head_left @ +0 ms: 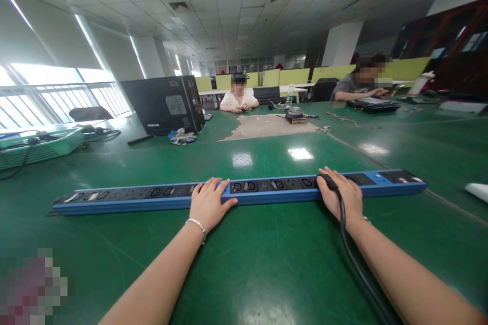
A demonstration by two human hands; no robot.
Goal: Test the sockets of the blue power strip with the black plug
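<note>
A long blue power strip (274,197) with a row of black sockets lies across the table in front of me. My left hand (208,203) grips it near the middle, fingers over the top and thumb along the near side. Farther right, my right hand (345,200) is closed around a black plug (328,182) at the strip's sockets. How far the plug sits in a socket is hidden by the hand. From it a black cable (347,244) runs down beside my right forearm.
The green table (236,244) carries a black computer case (163,104), gloves (182,136) and a green basket (57,144) with cables at left. A round dark device (294,114) stands on a bare patch. Two people (239,96) sit across the table.
</note>
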